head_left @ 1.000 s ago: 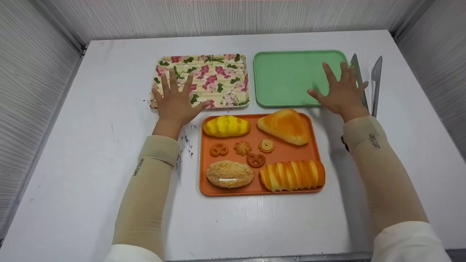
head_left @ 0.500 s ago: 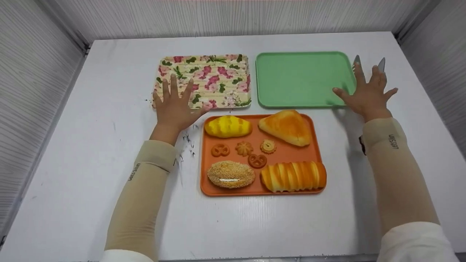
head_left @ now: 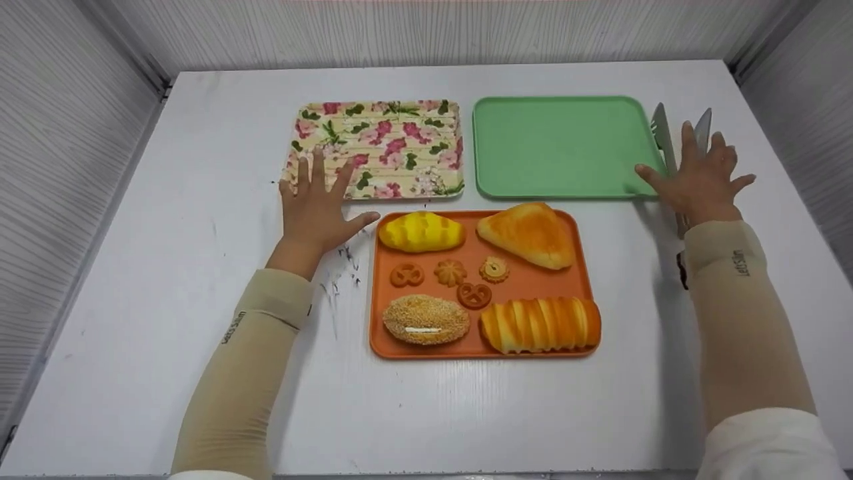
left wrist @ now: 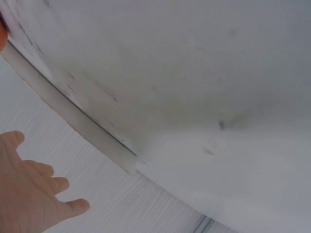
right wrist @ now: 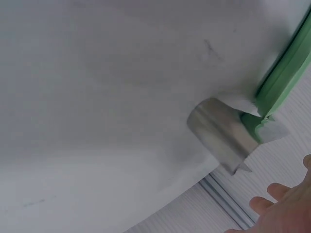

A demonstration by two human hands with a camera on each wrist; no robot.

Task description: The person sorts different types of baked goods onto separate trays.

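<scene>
Starting at the near end: legible in dark lettering, "Lets Slim" on the tan left sleeve (head_left: 240, 373) and again on the right sleeve (head_left: 753, 313). Found next on the white table (head_left: 506, 413): orange tray (head_left: 533, 281), loaded, near row first, with seeded brown bun (head_left: 426, 321) and ridged golden loaf (head_left: 541, 325); then four small biscuits (head_left: 450, 273), two pretzel-shaped; then yellow bun (head_left: 422, 232) with darker bands and triangular bun (head_left: 530, 233), browned on top.

Observed past its upper left corner: left hand (head_left: 310, 210), fingers spread wide, nothing gripped, fingertips overlapping the floral tray (head_left: 393, 150); contact impossible to tell. Observed at far right: right hand (head_left: 703, 180), likewise spread and holding nothing, partly covering the tongs (head_left: 664, 137) in the head view; shown apart from them in the right wrist view.

Located beyond the orange tray: floral tray, cream, patterned with pink blooms, dark green leaves and thin lines too fine to read. Located just beside it: green tray (head_left: 560, 147), plain, round-cornered, rimmed. Lying along its right edge: tongs, grey metal, arms apart, far ends tapering, bend smoothly curved. Standing behind: grained pale wall (head_left: 426, 37).
</scene>
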